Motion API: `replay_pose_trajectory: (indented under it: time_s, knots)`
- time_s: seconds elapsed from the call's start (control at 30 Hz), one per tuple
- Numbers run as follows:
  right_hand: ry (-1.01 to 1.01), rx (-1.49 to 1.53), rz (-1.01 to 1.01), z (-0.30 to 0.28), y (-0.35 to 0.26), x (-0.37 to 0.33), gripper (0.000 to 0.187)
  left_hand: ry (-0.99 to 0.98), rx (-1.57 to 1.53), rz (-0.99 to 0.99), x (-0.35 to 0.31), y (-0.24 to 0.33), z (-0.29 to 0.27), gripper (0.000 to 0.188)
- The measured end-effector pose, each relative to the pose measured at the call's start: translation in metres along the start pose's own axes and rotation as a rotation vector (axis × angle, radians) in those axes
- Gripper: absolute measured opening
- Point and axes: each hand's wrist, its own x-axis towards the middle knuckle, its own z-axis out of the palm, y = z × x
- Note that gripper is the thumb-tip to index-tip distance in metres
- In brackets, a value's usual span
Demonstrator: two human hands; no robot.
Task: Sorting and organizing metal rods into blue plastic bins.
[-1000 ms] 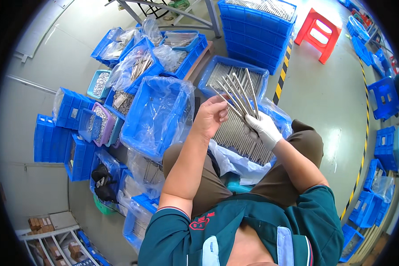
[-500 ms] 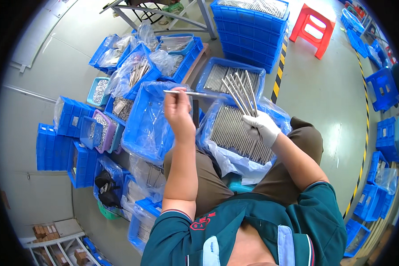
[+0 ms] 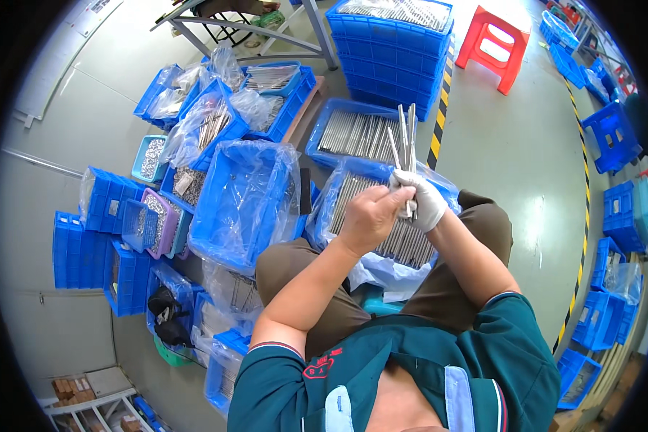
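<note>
Bare left hand (image 3: 371, 216) meets gloved right hand (image 3: 426, 201) over a blue crate (image 3: 439, 181).
Right fingers clasp metal rods (image 3: 405, 137); cannot tell whether left fingers grip one.

"What is the left hand (image 3: 369, 217) doing?"
"Bare, it is curling, knuckles upward, and meeting the right hand (image 3: 428, 201)."
"And that one?"
"Gloved in white, it is gripping. The left forearm (image 3: 311, 282) and right forearm (image 3: 474, 249) are slanting inward, converging."

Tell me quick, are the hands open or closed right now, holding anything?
Left hand: curled; whether it grips anything cannot be told.
Right hand: closed, holding metal rods.
</note>
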Motion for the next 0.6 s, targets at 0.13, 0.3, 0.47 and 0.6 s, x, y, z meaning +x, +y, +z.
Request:
replay_pose_trajectory:
  time_s: [0.13,0.3,0.47,0.6]
  knots:
    - [0.262,-0.523,-0.272,0.011,-0.021,-0.003,0.024,0.279,-0.832,-1.101,-0.003,-0.008,-0.008,0.013]
    - [0.139,-0.378,-0.571,0.061,-0.014,-0.011,0.016,0.309,-1.706,-1.424,-0.022,-0.037,0.016,0.052]
    - [0.228,-0.642,-0.700,0.081,0.023,-0.008,0.012,0.216,-2.051,-1.065,0.004,-0.012,0.004,0.062]
    - [0.226,-0.607,-0.699,0.099,0.041,-0.001,0.014,0.355,-1.964,-1.097,-0.009,-0.027,0.001,0.053]
